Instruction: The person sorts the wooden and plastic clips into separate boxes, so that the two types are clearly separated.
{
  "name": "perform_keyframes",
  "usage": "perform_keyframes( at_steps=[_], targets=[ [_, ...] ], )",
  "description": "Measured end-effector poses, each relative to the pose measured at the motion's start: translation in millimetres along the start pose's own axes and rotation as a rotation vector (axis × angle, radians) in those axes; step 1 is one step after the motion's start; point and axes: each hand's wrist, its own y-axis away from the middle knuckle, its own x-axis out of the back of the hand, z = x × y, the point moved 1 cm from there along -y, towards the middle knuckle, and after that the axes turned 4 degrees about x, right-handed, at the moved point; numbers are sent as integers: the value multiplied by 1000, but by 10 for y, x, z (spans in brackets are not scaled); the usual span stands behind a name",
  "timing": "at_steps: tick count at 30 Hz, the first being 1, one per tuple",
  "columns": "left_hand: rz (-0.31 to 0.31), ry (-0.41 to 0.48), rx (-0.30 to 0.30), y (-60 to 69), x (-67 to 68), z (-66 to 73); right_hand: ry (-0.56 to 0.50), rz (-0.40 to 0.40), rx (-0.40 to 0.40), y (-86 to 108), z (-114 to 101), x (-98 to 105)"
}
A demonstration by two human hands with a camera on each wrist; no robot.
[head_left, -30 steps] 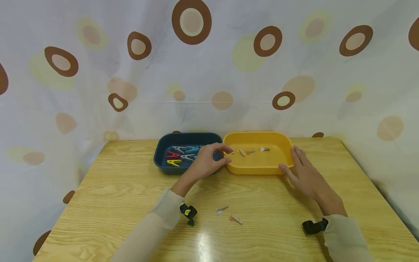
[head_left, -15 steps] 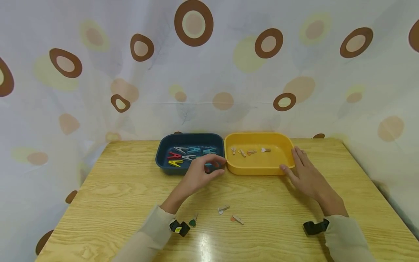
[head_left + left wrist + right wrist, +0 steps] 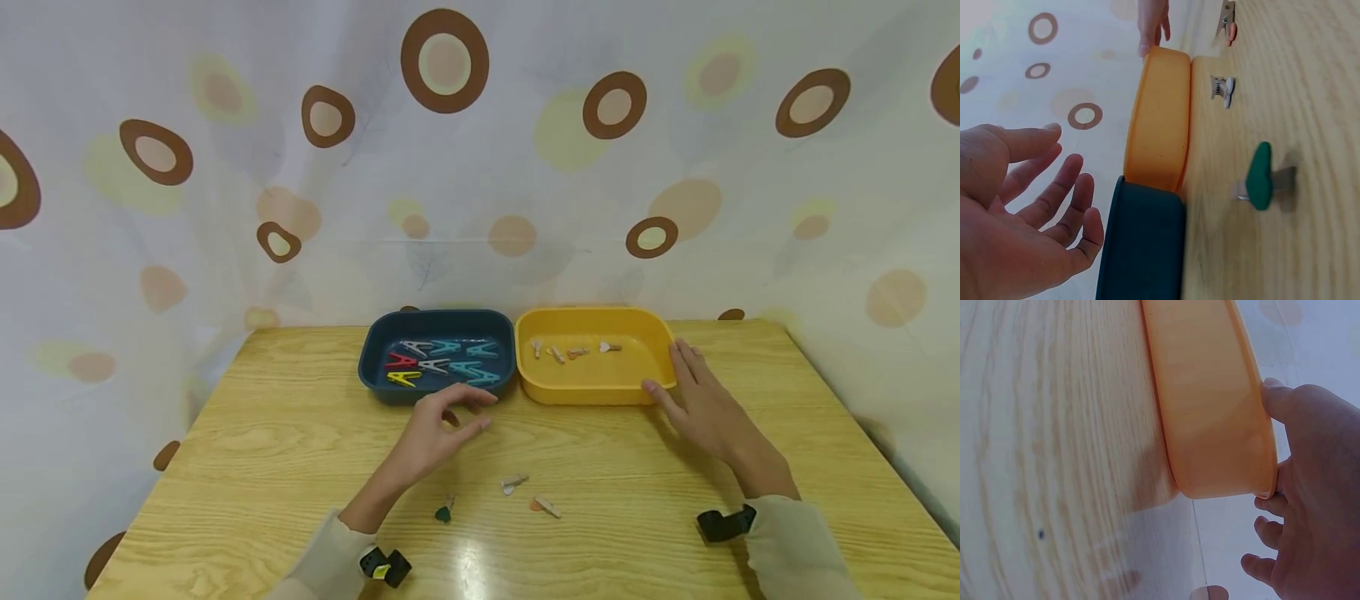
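My left hand (image 3: 435, 437) hovers over the table just in front of the dark blue bin (image 3: 390, 393), fingers loosely bent and nothing between them. Inside that bin lie several plastic clothespins in red, yellow, grey and teal, such as the yellow clothespin (image 3: 403, 378). My right hand (image 3: 708, 408) rests against the right end of the yellow bin (image 3: 592, 396), its thumb on the front rim and its fingers fairly straight along the side. Several small wooden clothespins lie in the yellow bin, one with a white heart (image 3: 605, 347).
On the table (image 3: 300, 467) lie three small wooden clothespins: one with a green heart (image 3: 1260, 178), one with a white heart (image 3: 508, 490) and one with an orange heart (image 3: 536, 505). A patterned cloth (image 3: 450, 183) hangs behind the bins, which stand side by side.
My left hand has drawn back from the yellow bin's left end, past the blue bin, toward the front left. More teal clothespins and the green-heart clothespin show now. The right hand stays put.
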Motion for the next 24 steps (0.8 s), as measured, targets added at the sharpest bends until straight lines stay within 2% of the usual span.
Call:
perform_keyframes(
  at_steps=[11, 17, 24],
  targets=[
    [-13, 16, 47, 293, 96, -116, 0, 11, 6, 4, 6, -11],
    [-46, 14, 99, 412, 104, -186, -1, 1, -7, 26, 6, -5],
    [-85, 6, 126, 535, 152, -312, -27, -5, -1, 17, -23, 2]
  ],
)
